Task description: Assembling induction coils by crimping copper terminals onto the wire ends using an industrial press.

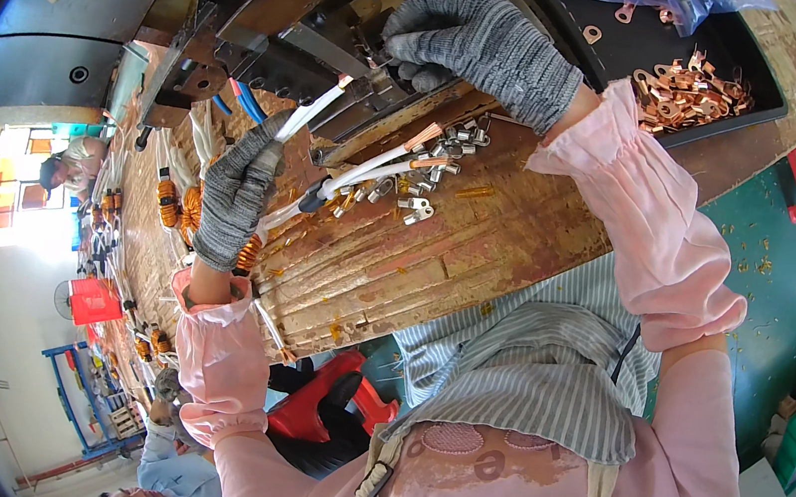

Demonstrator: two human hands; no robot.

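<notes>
My left hand [237, 189], in a grey knit glove, is closed round a white cable [312, 114]. The cable's stripped tip points up into the jaws of a dark metal press [284, 7]. At those jaws my right hand [480, 46], gloved alike, has its thumb and fingers pinched together; whatever lies between them is hidden. Below the press, more white cables [373, 171] with bare copper ends lie across the wooden bench [395, 268]. Silver cable lugs [415, 209] are scattered beside them.
A black tray [604, 59] at the back right holds copper lugs [690, 94] and a blue plastic bag [697, 4]. Orange-wound coils [190, 211] and cables line the bench's left side. Red stools [323, 395] stand below it. A person in blue [167, 475] is at lower left.
</notes>
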